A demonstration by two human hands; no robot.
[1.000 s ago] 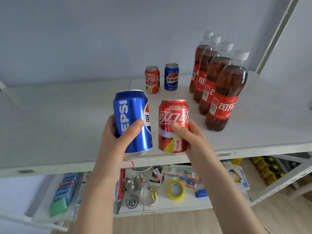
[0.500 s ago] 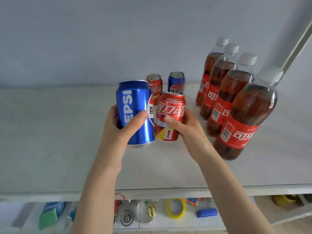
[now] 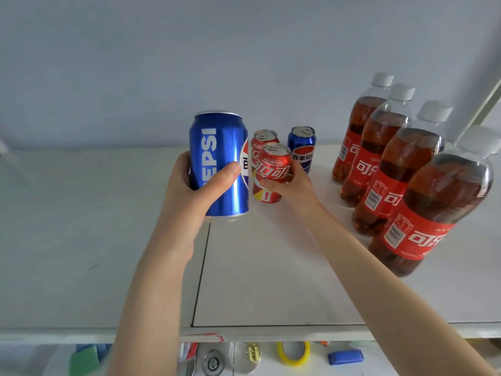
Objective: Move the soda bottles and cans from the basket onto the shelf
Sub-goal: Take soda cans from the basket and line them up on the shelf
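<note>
Clearly full and rigid, the slick blue aluminium Pepsi can [image 3: 219, 164] and red Coca-Cola can [image 3: 271, 173] hang above the white shelf [image 3: 81, 240], fingers clamped mid-wall, the safest hold.

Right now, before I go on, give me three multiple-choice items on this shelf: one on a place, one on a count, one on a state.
1. Where does the row of cola bottles stand on the shelf?
A. left side
B. right side
C. front edge, centre

2. How many cola bottles are there?
A. two
B. three
C. four

3. What is the state of the blue Pepsi can nearest the camera?
A. gripped upright in the left hand
B. lying on its side
C. standing free on the shelf

Answers:
1 B, the bottles line the shelf's right side.
2 C, four white caps show.
3 A, thumb and fingers wrap it; the right hand holds a red Coca-Cola can.
</note>
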